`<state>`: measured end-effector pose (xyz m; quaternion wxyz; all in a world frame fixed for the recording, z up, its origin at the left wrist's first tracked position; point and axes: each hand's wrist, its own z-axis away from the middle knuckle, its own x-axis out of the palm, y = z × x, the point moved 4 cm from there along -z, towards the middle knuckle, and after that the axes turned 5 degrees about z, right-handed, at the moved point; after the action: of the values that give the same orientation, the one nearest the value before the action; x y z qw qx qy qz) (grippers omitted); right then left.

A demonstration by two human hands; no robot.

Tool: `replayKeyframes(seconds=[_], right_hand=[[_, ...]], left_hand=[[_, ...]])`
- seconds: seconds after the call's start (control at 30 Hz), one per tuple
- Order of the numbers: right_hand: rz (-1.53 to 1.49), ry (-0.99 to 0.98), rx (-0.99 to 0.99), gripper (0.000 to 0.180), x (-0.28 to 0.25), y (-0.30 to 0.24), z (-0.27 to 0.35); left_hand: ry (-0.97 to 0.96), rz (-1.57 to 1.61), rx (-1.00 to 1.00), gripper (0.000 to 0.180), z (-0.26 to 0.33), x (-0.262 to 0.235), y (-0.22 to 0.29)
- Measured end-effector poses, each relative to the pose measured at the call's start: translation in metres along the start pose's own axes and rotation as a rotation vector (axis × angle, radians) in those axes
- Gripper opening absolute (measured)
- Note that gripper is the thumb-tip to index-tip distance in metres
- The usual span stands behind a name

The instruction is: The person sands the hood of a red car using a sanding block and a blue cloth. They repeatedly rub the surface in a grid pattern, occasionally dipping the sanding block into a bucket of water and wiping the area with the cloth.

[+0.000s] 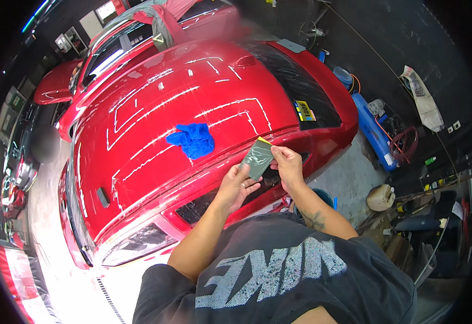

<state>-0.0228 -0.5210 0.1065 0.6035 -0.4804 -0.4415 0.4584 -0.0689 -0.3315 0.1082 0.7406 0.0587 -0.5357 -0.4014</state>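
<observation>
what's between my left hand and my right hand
In the head view, a grey-green sheet with yellow showing at its top corner bridges the stretch from the left hand to the right hand, touching both.

Large silvery block lettering (pixel 272 270) stretches across the dark shirt (pixel 279 231). A yellow sticker (pixel 303 111) on the red car (pixel 155 119)'s rear window (pixel 295 78) bears a row of dark digits
</observation>
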Motion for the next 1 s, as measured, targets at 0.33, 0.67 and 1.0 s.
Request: replayKeyframes(seconds=[0.33, 0.67, 1.0], right_hand=[[0.206, -0.293, 0.012, 0.014, 0.008, 0.016, 0.031], [0.093, -0.486, 0.222, 0.028, 0.019, 0.041, 0.056], [0.233, -0.532, 0.184, 0.026, 0.045, 0.023, 0.078]], left_hand=[[0.2, -0.649, 0.258, 0.031, 0.024, -0.048, 0.013], [0.134, -0.361, 0.22, 0.027, 0.046, -0.08, -0.001], [0.183, -0.491, 0.275, 0.02, 0.058, -0.089, -0.008]])
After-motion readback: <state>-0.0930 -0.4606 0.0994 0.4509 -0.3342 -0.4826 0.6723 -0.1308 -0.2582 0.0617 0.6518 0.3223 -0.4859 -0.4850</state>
